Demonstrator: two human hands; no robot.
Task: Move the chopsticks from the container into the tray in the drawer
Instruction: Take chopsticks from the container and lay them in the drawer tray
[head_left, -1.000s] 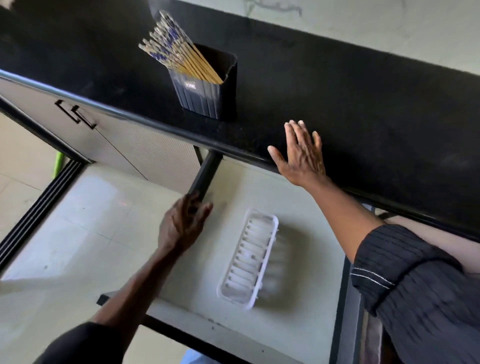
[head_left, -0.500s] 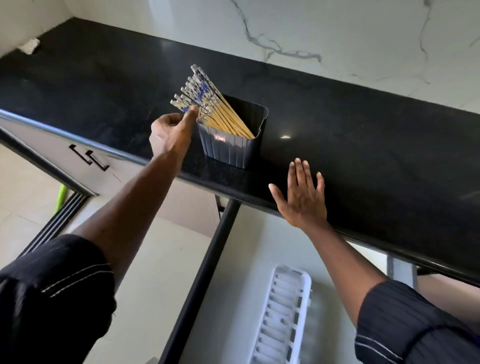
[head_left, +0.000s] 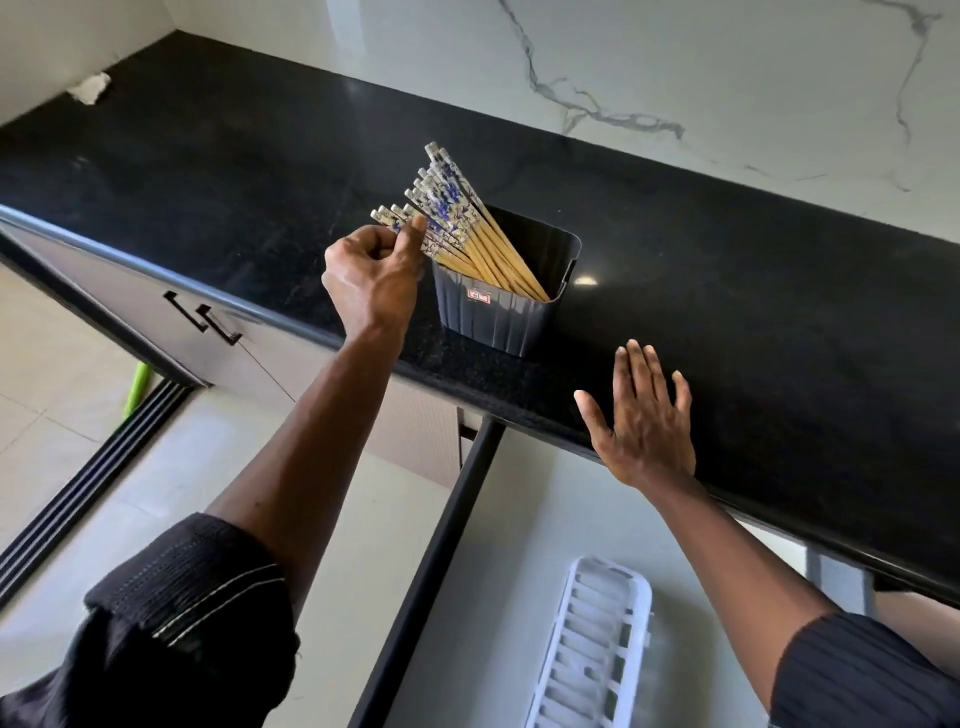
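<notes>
A dark ribbed container (head_left: 498, 312) stands on the black countertop (head_left: 753, 291) and holds several bamboo chopsticks (head_left: 467, 228) with blue-and-white tops that lean to the left. My left hand (head_left: 371, 273) is at the container's left side, thumb and fingers pinched on the tops of the lowest chopsticks. My right hand (head_left: 641, 421) lies flat with fingers spread on the counter's front edge. Below, the drawer (head_left: 467, 597) is pulled out, and a white slotted tray (head_left: 592, 644) lies in it with nothing on it.
Closed cabinet doors with black handles (head_left: 208, 317) sit under the counter at left. A green stick (head_left: 135, 389) leans near floor rails. A white scrap (head_left: 91, 88) lies in the counter's far left corner. A marble wall rises behind the counter.
My left hand rose from the drawer's side rail to the container and has now closed its fingers on the chopstick tops. My right hand stayed flat on the counter edge.
</notes>
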